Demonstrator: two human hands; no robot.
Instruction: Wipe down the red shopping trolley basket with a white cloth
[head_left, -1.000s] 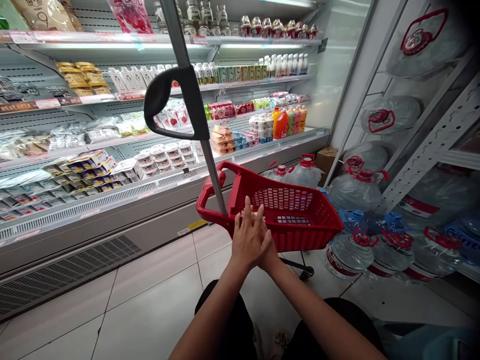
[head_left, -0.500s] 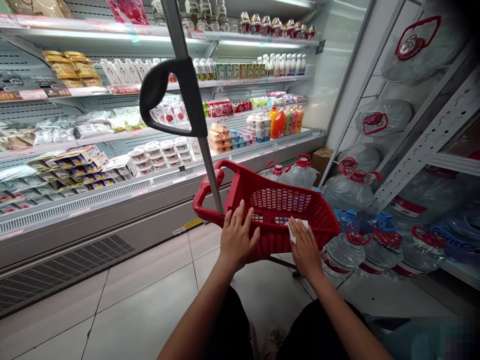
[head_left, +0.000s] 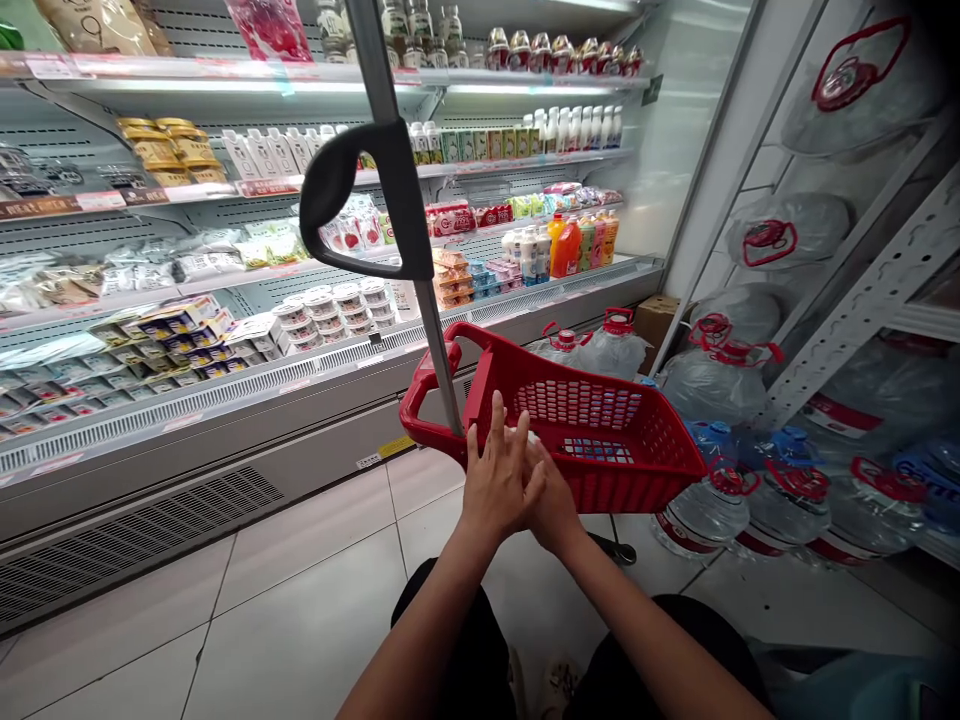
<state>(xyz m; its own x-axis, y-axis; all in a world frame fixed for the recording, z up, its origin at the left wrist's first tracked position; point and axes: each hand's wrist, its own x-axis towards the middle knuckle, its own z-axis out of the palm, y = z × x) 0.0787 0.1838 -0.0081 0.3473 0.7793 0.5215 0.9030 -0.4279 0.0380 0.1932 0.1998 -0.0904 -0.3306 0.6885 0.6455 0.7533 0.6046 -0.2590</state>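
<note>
A red shopping basket point(head_left: 630, 492) with a long pull-up pole stands before me. The pole's black grip point(head_left: 412, 210) rises on its left side. My left hand point(head_left: 493, 480), fingers spread, is at the near rim, close to the pole; I cannot tell if it touches the plastic. Tucked beside and partly behind it is my right hand point(head_left: 553, 500). A bit of white tissue point(head_left: 532, 438) shows at the right hand's fingers, pressed under them; most of it is hidden by both hands.
A chilled display case point(head_left: 322, 430) with dairy tubs, cartons and bottles runs along the left and back. Large water bottles point(head_left: 701, 510) with red handles crowd the floor and a white rack point(head_left: 847, 290) on the right. A cardboard box point(head_left: 656, 318) sits behind.
My right hand has slid left along the near rim with the tissue, up against my left hand. The left hand stays near the pole. The view has shifted slightly.
</note>
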